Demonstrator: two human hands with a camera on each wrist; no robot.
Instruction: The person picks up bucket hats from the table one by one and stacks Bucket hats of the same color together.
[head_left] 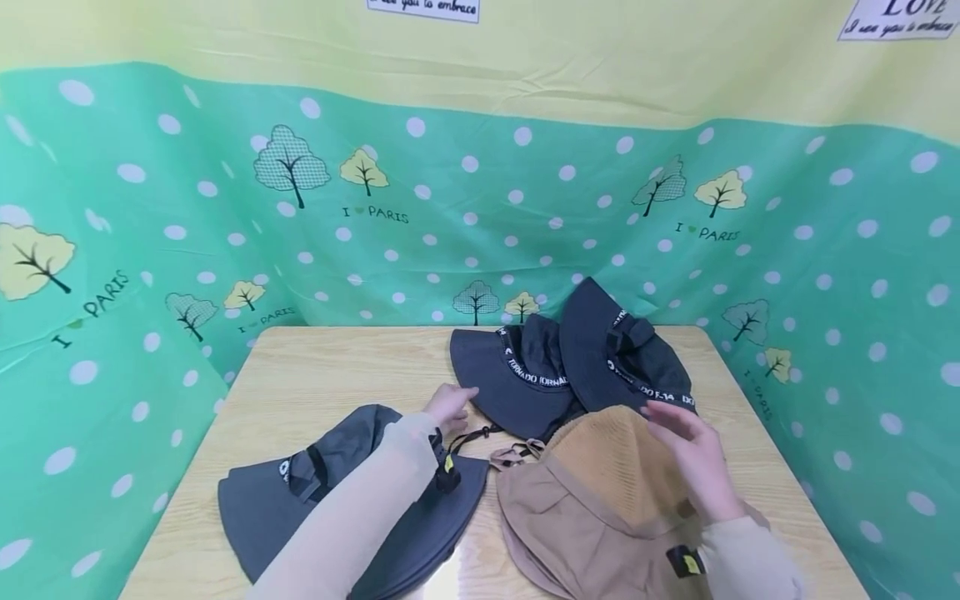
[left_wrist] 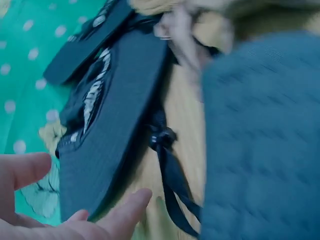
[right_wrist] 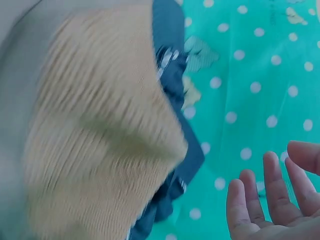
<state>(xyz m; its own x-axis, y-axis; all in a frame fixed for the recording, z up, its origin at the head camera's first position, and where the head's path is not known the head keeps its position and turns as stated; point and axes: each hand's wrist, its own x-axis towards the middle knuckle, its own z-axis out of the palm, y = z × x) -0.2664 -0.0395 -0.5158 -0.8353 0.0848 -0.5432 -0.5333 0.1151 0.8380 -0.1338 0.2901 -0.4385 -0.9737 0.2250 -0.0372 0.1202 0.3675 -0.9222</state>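
Observation:
My left hand (head_left: pixel 450 407) reaches to the near edge of a dark navy bucket hat (head_left: pixel 487 375) with white lettering on its band. In the left wrist view its thumb and fingers (left_wrist: pixel 131 209) are spread apart with nothing between them. My right hand (head_left: pixel 696 458), fingers loosely bent, is over the right side of a brown bucket hat (head_left: pixel 570 517) with a tan ribbed crown. The right wrist view shows that hand holding nothing. Beneath my left forearm lies a dark grey-blue hat (head_left: pixel 262 508), partly hidden by the sleeve.
Another navy hat (head_left: pixel 592 350) leans at the back right, overlapping its neighbour. A black cord (head_left: pixel 472 437) lies between the hats. All the hats are on a light wooden table (head_left: pixel 337 358), enclosed by a green dotted curtain (head_left: pixel 420 275) at the back and sides.

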